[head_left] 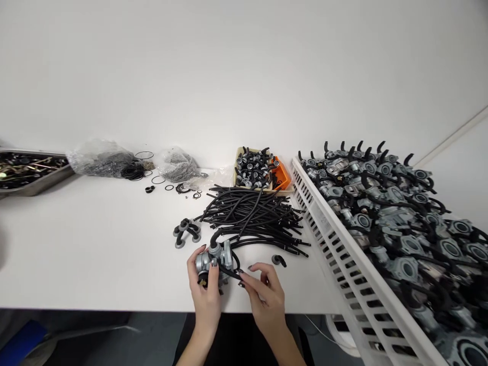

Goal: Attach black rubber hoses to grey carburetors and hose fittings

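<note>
Near the table's front edge, my left hand (208,295) is closed around a silver metal carburetor (224,254) with a bent black rubber elbow on top. A thin black hose (230,272) runs from the metal body to my right hand (265,295), whose thumb and index finger pinch its end. Behind my hands lies a wide pile of black hoses (255,213). A small group of black elbows with grey ends (186,232) stands to the left of the carburetor, and a single elbow (279,261) lies to the right.
A white slatted crate (343,254) full of carburetors fills the right side. At the back are a cream bin (235,175) of elbows, an orange bin (282,173), plastic bags (109,160) and black rings (169,187). A metal tray (49,180) is far left.
</note>
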Available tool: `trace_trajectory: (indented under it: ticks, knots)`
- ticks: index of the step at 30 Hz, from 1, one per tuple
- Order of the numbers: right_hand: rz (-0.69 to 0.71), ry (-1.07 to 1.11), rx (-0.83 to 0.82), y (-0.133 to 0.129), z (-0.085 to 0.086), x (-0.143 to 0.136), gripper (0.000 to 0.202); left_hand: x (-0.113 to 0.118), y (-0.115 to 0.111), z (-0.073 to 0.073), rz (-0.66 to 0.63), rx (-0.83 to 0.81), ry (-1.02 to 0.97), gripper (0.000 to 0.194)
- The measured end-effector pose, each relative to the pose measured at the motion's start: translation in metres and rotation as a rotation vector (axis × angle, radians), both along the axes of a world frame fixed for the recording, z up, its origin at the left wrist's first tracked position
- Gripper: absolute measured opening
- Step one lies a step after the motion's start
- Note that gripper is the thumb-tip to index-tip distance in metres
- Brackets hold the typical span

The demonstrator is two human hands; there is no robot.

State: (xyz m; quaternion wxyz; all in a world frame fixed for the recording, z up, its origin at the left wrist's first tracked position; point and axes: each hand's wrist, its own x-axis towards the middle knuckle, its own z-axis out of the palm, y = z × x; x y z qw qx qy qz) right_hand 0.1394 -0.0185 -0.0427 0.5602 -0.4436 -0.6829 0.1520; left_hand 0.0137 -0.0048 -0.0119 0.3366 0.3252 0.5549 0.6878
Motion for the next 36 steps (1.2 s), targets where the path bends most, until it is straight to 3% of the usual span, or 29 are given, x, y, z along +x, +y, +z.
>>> trace_trajectory:
  ticks: [5,12,17,26,31,33,36]
  knots:
    - [-0.087,0.016,0.007,-0.006,-0.010,-0.008,0.033,0.002,0.000,0.003,0.011,0.009,0.012,0.034]
    - [0.072,-0.036,0.051,-0.004,-0.007,-0.003,0.031,0.001,-0.002,-0.001,-0.034,0.007,0.045,0.035]
    - [0.093,-0.001,0.025,-0.003,-0.001,-0.003,0.031,-0.001,-0.003,-0.004,-0.104,-0.021,0.050,0.037]
    - [0.142,0.100,-0.070,0.000,0.010,0.000,0.027,-0.001,-0.004,-0.005,-0.094,0.013,0.055,0.037]
    - [0.145,0.156,-0.140,-0.001,0.011,0.002,0.022,-0.006,0.001,-0.018,-0.081,0.001,0.095,0.045]
    - [0.196,0.192,-0.222,0.000,0.013,0.004,0.031,-0.009,0.003,-0.024,-0.089,-0.002,0.093,0.048]
    - [0.320,0.280,-0.393,0.004,0.016,0.004,0.061,-0.011,0.004,-0.026,-0.101,-0.001,0.111,0.049]
